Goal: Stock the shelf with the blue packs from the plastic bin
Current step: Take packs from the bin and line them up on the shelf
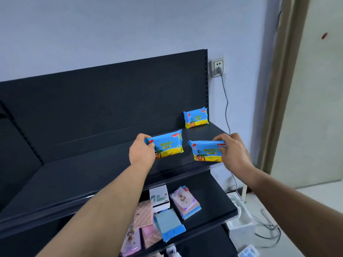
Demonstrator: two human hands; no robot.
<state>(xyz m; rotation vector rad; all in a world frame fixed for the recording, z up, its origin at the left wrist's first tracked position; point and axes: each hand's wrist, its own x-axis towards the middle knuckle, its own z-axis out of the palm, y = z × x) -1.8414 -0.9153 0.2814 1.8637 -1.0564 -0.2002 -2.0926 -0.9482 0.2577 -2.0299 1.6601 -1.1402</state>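
One blue pack (196, 117) already stands upright at the far right of the top shelf (92, 173). Your left hand (142, 150) pinches a second pack (167, 146) over that shelf, and your right hand (233, 150) grips a third pack (206, 150) near its front edge. The plastic bin is out of view, so what remains is unknown.

Blue-and-yellow cartoon-printed packs (196, 117), dark grey shelf (92, 173), pale blue wall (111, 30).

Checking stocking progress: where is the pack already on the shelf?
Head view: the pack stands at the right end of the top shelf, against the back panel.
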